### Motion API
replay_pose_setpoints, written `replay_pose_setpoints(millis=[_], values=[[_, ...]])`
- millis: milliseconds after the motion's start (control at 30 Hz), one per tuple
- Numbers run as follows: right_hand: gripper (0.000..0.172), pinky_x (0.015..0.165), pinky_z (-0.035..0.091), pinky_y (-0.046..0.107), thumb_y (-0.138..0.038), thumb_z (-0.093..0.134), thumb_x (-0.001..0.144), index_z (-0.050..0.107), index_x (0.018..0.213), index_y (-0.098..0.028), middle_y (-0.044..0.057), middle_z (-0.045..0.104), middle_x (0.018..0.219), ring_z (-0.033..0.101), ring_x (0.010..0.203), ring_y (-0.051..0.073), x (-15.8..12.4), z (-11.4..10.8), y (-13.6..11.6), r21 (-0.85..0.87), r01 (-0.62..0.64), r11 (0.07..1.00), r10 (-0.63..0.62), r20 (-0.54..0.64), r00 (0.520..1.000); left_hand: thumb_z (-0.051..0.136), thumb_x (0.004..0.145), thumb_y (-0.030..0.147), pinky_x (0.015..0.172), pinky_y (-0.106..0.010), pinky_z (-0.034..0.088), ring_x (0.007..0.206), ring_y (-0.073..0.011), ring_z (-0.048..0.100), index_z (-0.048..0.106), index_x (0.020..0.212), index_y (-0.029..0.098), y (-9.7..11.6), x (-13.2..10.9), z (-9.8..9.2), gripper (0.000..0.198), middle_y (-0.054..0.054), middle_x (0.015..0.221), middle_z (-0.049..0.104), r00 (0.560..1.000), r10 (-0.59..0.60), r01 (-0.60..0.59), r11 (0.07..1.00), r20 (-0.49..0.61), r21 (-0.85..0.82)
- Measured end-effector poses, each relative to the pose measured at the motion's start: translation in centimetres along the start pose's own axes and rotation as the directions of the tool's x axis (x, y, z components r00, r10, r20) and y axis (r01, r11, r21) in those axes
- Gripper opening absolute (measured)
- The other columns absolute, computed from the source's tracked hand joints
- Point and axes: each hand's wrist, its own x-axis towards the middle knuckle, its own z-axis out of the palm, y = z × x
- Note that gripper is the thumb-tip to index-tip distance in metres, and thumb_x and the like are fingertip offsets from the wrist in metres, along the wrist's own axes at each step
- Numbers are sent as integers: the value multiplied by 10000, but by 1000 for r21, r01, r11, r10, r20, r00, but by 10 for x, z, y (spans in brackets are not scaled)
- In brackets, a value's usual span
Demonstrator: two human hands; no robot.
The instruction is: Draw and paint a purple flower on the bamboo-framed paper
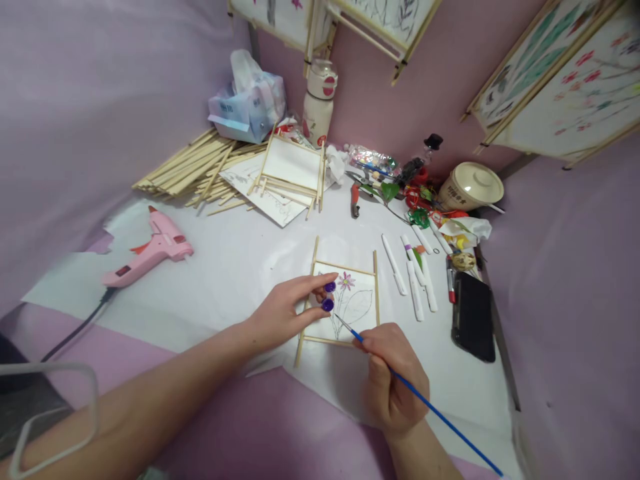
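Note:
My left hand (283, 307) pinches a small paint pot (327, 305) between thumb and fingers; two round purple parts show, which look like the pot and its flipped-back lid. My right hand (397, 380) is closed round a thin blue paintbrush (440, 415), its dark tip just right of the pot. Beneath both lies a sheet with a line drawing (360, 307) of a flower and leaves, set in a frame of thin wooden sticks (377, 290). One blossom (346, 281) is coloured pink-purple with a yellowish centre; the leaf outlines are uncoloured. My left hand covers the drawing's left part.
To the left lies a pink glue gun (150, 247) with its cord. Wooden sticks (175, 170), a tissue box (250, 103) and a bottle (319, 103) stand behind. On the right are white marker pens (395, 265), a phone (474, 317), pliers (355, 200) and a lidded pot (470, 187).

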Motion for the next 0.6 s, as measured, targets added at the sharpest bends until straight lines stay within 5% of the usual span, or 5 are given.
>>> replay_pose_setpoints(millis=[600], values=[[314, 762, 508, 399, -66, 485, 884, 628, 1109, -231, 69, 702, 964, 648, 891, 219, 10, 7, -3, -3, -86, 996, 86, 15, 996, 709, 785, 216, 883, -303, 517, 899, -179, 678, 602, 1302, 253, 3, 2, -1, 529, -47, 1024, 724, 997, -26, 29, 998, 70, -50]])
